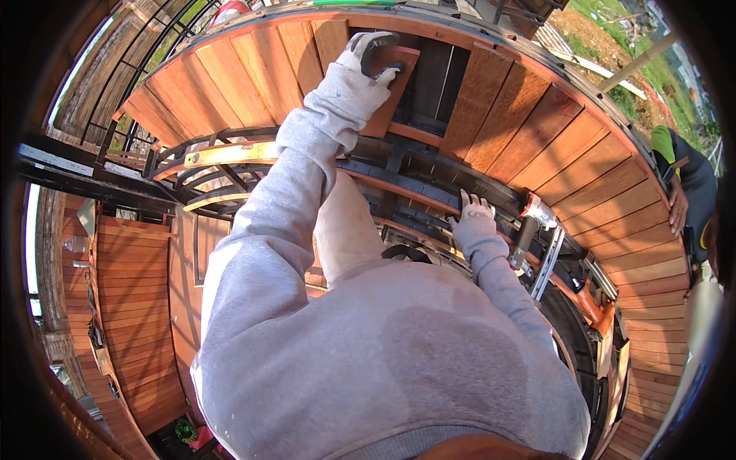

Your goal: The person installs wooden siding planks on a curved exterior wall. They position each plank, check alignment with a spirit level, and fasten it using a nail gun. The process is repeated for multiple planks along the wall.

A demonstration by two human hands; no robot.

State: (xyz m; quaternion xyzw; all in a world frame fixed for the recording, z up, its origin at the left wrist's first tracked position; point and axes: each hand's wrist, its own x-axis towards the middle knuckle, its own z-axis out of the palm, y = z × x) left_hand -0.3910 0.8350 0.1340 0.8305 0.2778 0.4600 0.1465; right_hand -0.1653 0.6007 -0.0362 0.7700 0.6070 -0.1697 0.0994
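My left hand (373,60), in a light glove with dark fingers, reaches to the far side. Its fingers curl around the upper end of a short reddish wooden board (392,96). That board leans at an angle beside a dark gap (433,84) in a curved row of boards. Lower and to the right, my right hand (476,210) lies with its fingers stretched out on the black curved frame (429,170), holding nothing visible. Close to its right is a nail gun (539,211) with a light body.
Fitted boards (529,126) curve along both sides of the gap. A yellow spirit level (230,154) lies on the frame at left. An orange tool (589,303) and a metal bar (547,264) sit at right. Another person's hand (678,205) rests at the far right edge.
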